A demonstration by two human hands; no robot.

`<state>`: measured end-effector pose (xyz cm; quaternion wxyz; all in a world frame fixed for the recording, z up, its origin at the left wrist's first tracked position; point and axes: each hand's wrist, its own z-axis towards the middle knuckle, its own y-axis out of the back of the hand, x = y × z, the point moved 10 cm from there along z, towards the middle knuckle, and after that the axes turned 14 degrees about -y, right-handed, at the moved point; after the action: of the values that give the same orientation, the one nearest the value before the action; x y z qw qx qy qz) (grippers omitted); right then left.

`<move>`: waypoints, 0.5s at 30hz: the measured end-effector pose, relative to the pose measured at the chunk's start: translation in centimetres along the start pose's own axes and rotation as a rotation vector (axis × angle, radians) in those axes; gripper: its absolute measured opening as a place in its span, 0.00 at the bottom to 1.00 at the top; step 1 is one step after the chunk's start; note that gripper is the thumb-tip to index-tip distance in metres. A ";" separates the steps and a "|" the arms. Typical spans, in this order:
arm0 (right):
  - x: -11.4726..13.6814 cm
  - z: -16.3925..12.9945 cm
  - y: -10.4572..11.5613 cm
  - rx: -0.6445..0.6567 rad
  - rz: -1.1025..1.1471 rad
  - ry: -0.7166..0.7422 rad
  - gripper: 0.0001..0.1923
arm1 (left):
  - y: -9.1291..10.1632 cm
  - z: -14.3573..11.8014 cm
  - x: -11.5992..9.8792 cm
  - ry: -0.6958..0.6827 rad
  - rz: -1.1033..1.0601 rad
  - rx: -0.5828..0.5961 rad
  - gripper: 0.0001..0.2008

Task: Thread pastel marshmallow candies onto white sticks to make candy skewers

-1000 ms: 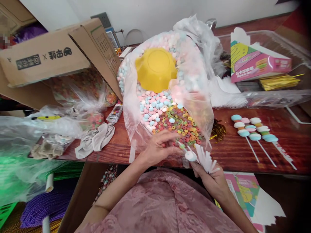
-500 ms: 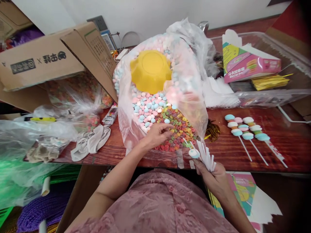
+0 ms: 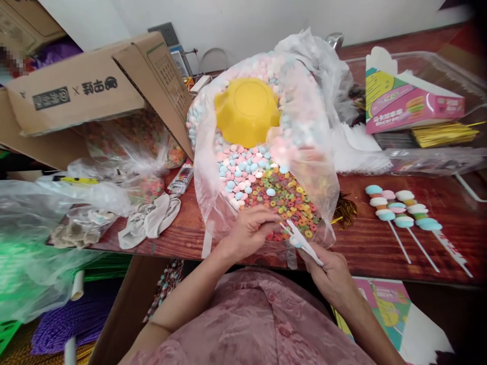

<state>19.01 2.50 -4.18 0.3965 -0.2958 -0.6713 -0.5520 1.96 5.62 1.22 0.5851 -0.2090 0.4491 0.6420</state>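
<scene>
My right hand (image 3: pixel 330 267) is closed around a bundle of white sticks (image 3: pixel 306 243), whose tips point up and left. A pale blue-and-white marshmallow (image 3: pixel 295 242) sits near the tip of one stick. My left hand (image 3: pixel 253 230) is pinched just left of the stick tips; whatever its fingertips hold is too small or hidden to make out. Below both hands' reach lies an open clear bag (image 3: pixel 205 187) with colourful gummy rings (image 3: pixel 292 200) at the near side and pink, white and blue marshmallows (image 3: pixel 238 167) behind them. An upturned yellow scalloped bowl (image 3: pixel 249 111) rests on the marshmallows.
Three candy skewers (image 3: pixel 397 208) lie on the wooden table (image 3: pixel 365 243) at right. Behind them stands a clear plastic tray (image 3: pixel 414 162) with a pink carton (image 3: pixel 414 106) and gold ties (image 3: pixel 443 134). A cardboard box (image 3: pixel 91 91) and grey cloth (image 3: pixel 150 220) are at left.
My left hand has moved from over the gummy rings towards the stick tips. My right hand has tilted the stick bundle further left, bringing the two hands closer. The view has shifted slightly.
</scene>
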 end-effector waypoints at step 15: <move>-7.9 -0.8 0.7 -0.308 0.530 -0.341 0.19 | -1.8 5.0 5.8 0.149 0.681 0.389 0.10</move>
<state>23.77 2.14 -10.55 0.3589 -0.6041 -0.5365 -0.4673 3.62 12.81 -1.42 0.3335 0.0206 0.6470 0.6854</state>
